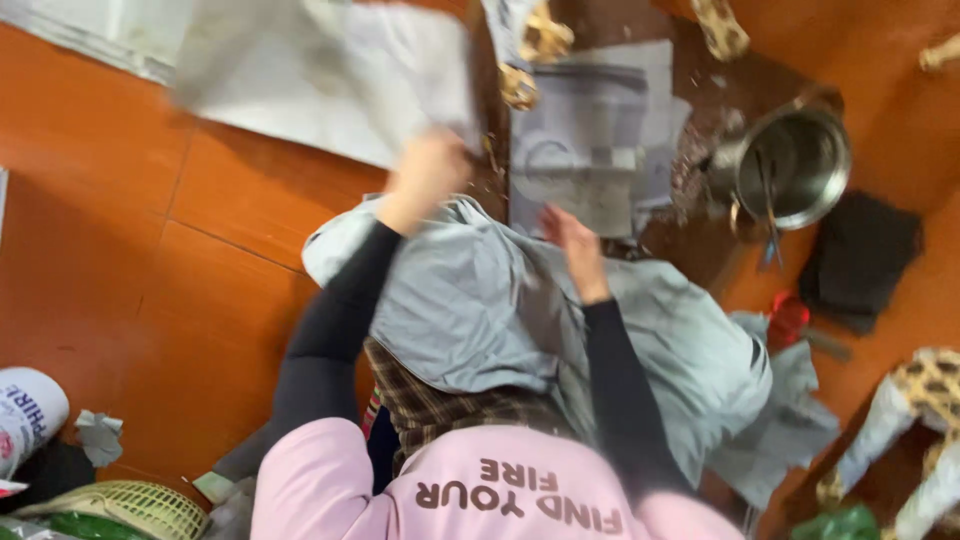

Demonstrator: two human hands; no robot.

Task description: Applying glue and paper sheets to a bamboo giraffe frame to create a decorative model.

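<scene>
My left hand (428,172) is up ahead of me, clenched on the near corner of a large pale sheet of paper (330,75) and lifting it off the orange floor (130,250); the sheet is blurred, so I cannot make out more than its grey-white face and its tilt toward the upper left. My right hand (572,245) lies with fingers spread and grasping nothing, its fingertips touching the lower edge of a second printed sheet (590,140) that lies flat on a darker brown patch of floor, just beside the lifted one.

Both my arms are in black sleeves and reach out over a light grey-blue cloth (480,300) heaped across my lap, with a brown plaid fabric (440,405) showing under its near edge and my pink top (480,495) lowest in view.

To the right of the flat sheet stands a steel pot (800,165), open and tilted toward me, with thin metal tools leaning inside it and crumbs scattered on the floor next to it. Beyond the pot lies a black folded cloth (860,260), and a small red thing (788,318) sits near the cloth's lower corner, too blurred to name. At the far left edge lie a white roll (25,415) and a pale woven basket (130,505), well apart from both hands.
</scene>
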